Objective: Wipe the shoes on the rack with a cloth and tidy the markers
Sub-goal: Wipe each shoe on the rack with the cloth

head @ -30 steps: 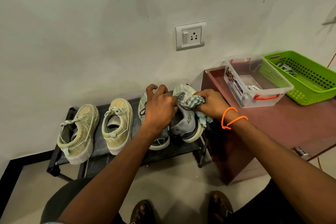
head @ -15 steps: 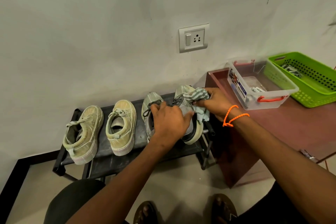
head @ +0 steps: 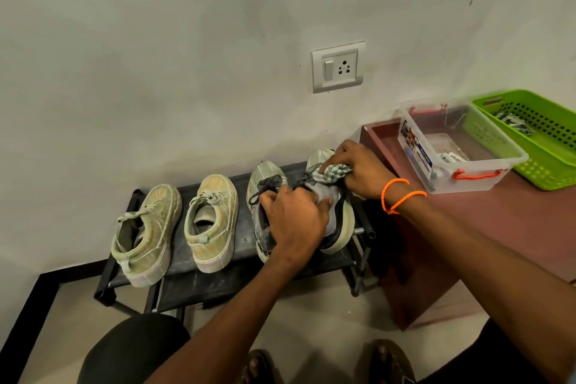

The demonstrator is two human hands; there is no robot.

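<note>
- Head view: the shoe rack (head: 218,277) stands against the wall and carries four shoes.
- Left hand (head: 296,218): grip curled over the grey shoe (head: 338,227) at the rack's 3 o'clock end, holding it.
- Right hand (head: 361,171): grip bunched around the checked cloth (head: 335,172), pressing it on that shoe's toe.
- Two beige shoes (head: 180,224) sit toward 9 o'clock.
- Bench (head: 514,221) at 3 o'clock holds a clear box (head: 467,178) and a green basket (head: 542,146).

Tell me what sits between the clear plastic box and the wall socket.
Nothing: in the head view only bare wall separates the clear plastic box from the wall socket.
</note>
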